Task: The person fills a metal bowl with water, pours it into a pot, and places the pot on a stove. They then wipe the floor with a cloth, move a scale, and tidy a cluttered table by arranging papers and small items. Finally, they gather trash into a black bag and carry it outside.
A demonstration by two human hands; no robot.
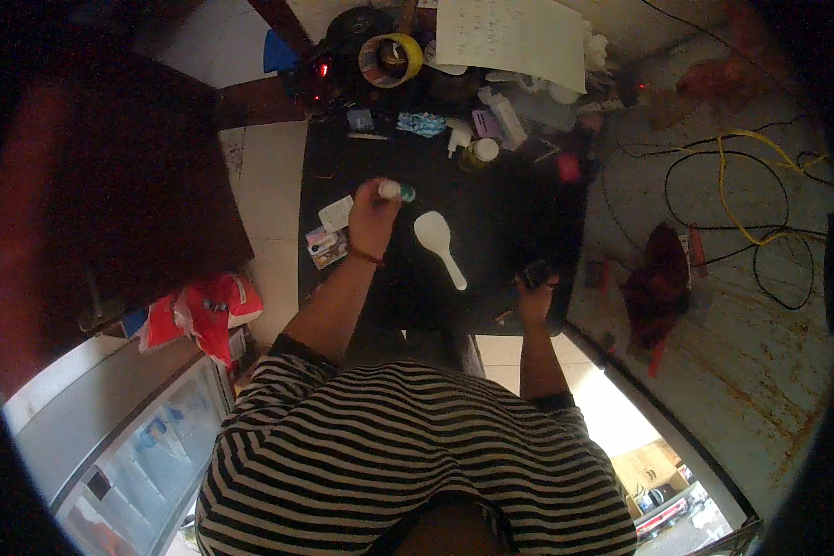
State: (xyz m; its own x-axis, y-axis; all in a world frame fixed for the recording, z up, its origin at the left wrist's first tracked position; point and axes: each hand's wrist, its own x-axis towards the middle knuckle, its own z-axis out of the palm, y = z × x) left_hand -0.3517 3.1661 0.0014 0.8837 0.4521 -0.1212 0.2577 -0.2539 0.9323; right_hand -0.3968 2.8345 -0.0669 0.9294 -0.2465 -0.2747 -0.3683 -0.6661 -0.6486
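My left hand [373, 208] holds a small bottle with a white cap and a green body [397, 191] above the left part of a black tabletop [486, 208]. A white rice paddle [434, 233] lies on the table between my hands, its handle slanting towards me. Near the table's right edge, my right hand [536, 297] is closed around a small dark object [536, 273], whose kind is too dim to tell. Beside my left wrist lie a white card-like item [336, 213] and a small printed packet [327, 248].
At the table's back are a roll of tape [417, 61], a white-lidded jar [485, 150], a blue-and-white packet [421, 124] and a large written sheet [511, 42]. Black and yellow cables [721, 187] hang at the right wall. Red plastic bags [205, 313] lie at the left.
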